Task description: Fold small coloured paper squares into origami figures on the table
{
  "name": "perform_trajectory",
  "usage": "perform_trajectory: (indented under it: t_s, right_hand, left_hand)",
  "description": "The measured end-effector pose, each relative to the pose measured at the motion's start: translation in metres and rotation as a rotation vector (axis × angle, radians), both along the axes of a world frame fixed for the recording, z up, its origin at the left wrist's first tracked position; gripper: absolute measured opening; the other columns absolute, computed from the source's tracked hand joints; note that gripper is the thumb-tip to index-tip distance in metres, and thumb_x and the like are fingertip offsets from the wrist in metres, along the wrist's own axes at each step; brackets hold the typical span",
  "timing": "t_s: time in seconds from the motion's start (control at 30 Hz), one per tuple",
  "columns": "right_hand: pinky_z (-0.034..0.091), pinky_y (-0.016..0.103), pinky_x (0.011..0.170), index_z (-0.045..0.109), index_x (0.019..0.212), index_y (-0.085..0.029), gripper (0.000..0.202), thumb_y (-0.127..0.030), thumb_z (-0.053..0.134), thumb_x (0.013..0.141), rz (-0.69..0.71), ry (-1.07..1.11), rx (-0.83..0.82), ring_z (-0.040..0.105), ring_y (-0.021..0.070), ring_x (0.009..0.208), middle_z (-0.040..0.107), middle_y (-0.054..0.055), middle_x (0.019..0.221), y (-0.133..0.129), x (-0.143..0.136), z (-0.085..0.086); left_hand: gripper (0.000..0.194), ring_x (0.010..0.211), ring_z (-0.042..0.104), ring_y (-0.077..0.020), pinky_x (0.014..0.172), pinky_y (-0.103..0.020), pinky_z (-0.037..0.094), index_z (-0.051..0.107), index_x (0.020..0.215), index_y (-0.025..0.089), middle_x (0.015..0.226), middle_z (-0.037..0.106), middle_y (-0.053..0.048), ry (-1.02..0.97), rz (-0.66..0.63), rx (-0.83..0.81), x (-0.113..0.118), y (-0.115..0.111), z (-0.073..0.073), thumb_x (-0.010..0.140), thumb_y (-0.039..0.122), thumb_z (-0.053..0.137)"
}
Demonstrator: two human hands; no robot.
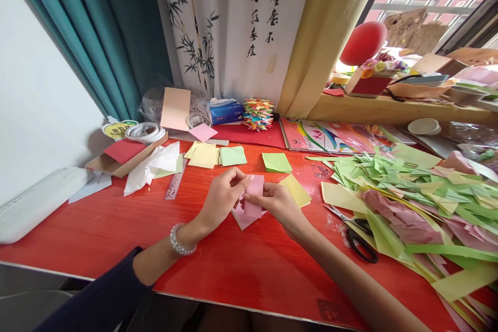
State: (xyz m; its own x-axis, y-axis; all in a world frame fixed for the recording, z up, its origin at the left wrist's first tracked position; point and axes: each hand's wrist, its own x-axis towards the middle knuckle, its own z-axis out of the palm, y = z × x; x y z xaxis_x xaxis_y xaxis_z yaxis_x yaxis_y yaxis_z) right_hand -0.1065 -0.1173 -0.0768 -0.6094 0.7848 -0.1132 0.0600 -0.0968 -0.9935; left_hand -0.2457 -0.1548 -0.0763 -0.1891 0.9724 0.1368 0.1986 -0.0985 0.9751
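In the middle of the red table (229,275), your left hand (218,198) pinches the upper left of the pink paper (254,198), held over the pink sheets (241,222), and an uneven pull there could skew or crease it. Your right hand (283,205) pinches its right edge, thumb in front; if that arm swings wide to the right, it could knock the scissors (349,239) or scatter the loose paper heap (389,181).

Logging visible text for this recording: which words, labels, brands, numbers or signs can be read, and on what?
"潭水 … 痕": white hanging, left column; its other brush characters and seal are unclear.
Too small or blurred to read: markings on the tissue pack, yellow label, ruler, pink packet.
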Motion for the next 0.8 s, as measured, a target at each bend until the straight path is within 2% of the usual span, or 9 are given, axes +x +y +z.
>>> perform_trajectory:
  t_s: [0.2, 0.37, 0.6, 0.8]
  right_hand:
    - [0.047, 0.03, 0.064, 0.061, 0.088, -0.014, 0.033, -0.038, 0.066, 0.067, -0.05, 0.052, -0.058, 0.063, 0.0211, 0.074, 0.067, 0.006, 0.077, -0.0086, -0.0039, 0.001]
    - [0.047, 0.031, 0.069, 0.063, 0.081, -0.012, 0.028, -0.036, 0.066, 0.066, -0.054, 0.069, -0.118, 0.064, 0.0208, 0.075, 0.068, 0.007, 0.079, -0.0081, -0.004, 0.0006]
    - [0.044, 0.028, 0.061, 0.064, 0.078, -0.011, 0.027, -0.034, 0.067, 0.065, -0.062, 0.021, -0.094, 0.062, 0.0197, 0.07, 0.066, 0.006, 0.073, -0.0048, -0.0029, -0.0058]
    - [0.046, 0.029, 0.065, 0.065, 0.079, -0.01, 0.027, -0.034, 0.067, 0.067, -0.047, 0.056, -0.126, 0.063, 0.0199, 0.071, 0.068, 0.008, 0.074, -0.0047, -0.0026, -0.0056]
  left_hand:
    - [0.021, 0.054, 0.047, -0.0095, 0.048, -0.019, 0.038, 0.051, 0.067, 0.018, 0.062, 0.051, 0.003, 0.091, 0.0, 0.051, 0.0024, -0.0023, 0.0036, 0.078, 0.035, 0.053]
    - [0.02, 0.056, 0.047, -0.0101, 0.051, -0.019, 0.039, 0.05, 0.066, 0.018, 0.063, 0.051, 0.003, 0.108, -0.014, 0.056, 0.0024, -0.0025, 0.0033, 0.079, 0.033, 0.052]
    - [0.02, 0.055, 0.047, -0.0096, 0.051, -0.019, 0.039, 0.048, 0.066, 0.018, 0.062, 0.049, 0.004, 0.109, -0.022, 0.046, 0.0022, -0.0019, 0.0003, 0.08, 0.031, 0.051]
    - [0.018, 0.055, 0.047, -0.0092, 0.053, -0.019, 0.038, 0.048, 0.067, 0.018, 0.062, 0.049, 0.004, 0.118, -0.024, 0.032, 0.0021, -0.0026, -0.0014, 0.081, 0.029, 0.051]
